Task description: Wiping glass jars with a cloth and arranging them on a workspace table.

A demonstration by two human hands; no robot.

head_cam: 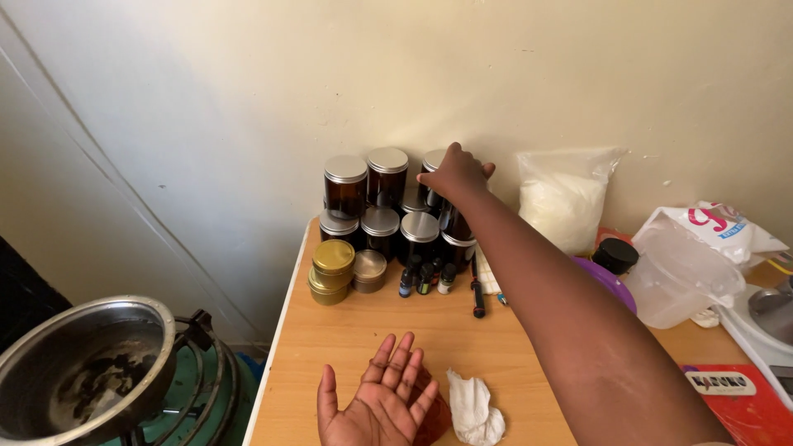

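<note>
Up top, the right hand [457, 173] closes its grip over a dark jar [435, 175]; lifting straight spares its neighbours. Low in frame, the left hand [382, 403] lies open.

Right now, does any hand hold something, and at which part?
The right hand grips a dark jar in the top row, from above at its silver lid. The left hand lies open, palm up, holding nothing.

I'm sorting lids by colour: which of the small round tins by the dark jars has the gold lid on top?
The gold tin stacked at the left table edge; the tin beside it, on its right, is dull bronze and sits lower.
</note>
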